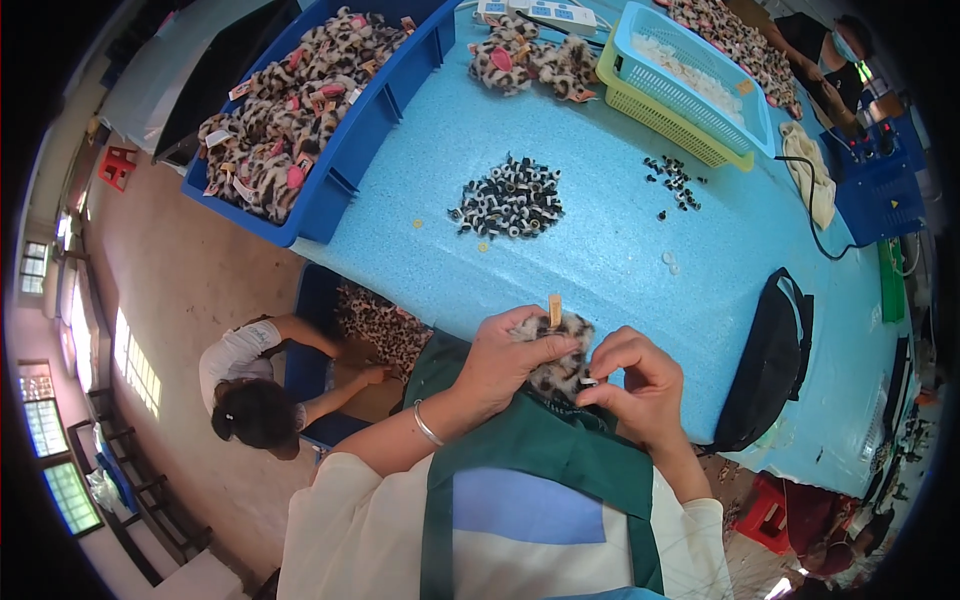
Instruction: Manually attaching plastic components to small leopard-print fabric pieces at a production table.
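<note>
My left hand [505, 368] is closed round a furry spotted plush piece [556, 378] with a small tan tag standing up from its top. At the plush's right side, my right hand [643, 388] pinches a small black-and-white plastic piece [588, 381] between thumb and forefinger, close against the fur. Both hands are at the table's near edge, in front of my green apron [540, 450]. Farther back on the blue table lies a heap of small black-and-white plastic pieces [510, 198]. To its right is a looser scatter of small black pieces [675, 184].
A blue bin [350, 195] full of spotted plush pieces stands far left. At the back are more plush pieces [530, 62] and stacked baskets [690, 125]. A black bag [765, 370] lies right. One person [245, 380] works at lower left, another [830, 65] at far right.
</note>
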The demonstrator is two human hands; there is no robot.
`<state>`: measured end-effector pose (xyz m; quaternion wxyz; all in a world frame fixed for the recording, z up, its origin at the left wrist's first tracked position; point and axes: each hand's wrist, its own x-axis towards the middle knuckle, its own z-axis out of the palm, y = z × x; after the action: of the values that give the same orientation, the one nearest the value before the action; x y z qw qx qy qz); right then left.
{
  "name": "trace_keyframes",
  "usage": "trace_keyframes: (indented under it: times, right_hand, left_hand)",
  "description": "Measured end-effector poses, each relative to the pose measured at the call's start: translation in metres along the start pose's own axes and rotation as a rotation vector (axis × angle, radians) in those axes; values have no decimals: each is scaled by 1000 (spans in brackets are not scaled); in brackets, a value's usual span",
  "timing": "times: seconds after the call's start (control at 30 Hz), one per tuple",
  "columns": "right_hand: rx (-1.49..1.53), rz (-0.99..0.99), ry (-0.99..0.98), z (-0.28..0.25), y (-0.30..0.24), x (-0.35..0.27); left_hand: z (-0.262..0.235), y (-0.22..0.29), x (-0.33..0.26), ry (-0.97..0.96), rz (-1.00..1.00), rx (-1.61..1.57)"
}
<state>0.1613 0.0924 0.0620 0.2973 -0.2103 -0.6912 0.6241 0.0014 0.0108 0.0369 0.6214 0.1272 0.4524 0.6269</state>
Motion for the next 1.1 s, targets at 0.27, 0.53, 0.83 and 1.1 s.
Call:
trace_keyframes:
  times: [0.27, 0.53, 0.83, 1.1]
  right_hand:
    - [-324, -80, 184, 9, 14, -3]
    - [-5, 96, 234, 8, 26, -8]
    - [214, -30, 152, -7, 40, -13]
    - [341, -81, 25, -10, 45, -23]
  left_hand:
    - [4, -8, 0, -41, 48, 53]
    - [-1, -14, -4, -146, 191, 239]
    - [-2, 6, 1, -421, 206, 337]
    - [0, 4, 14, -627, 858, 682]
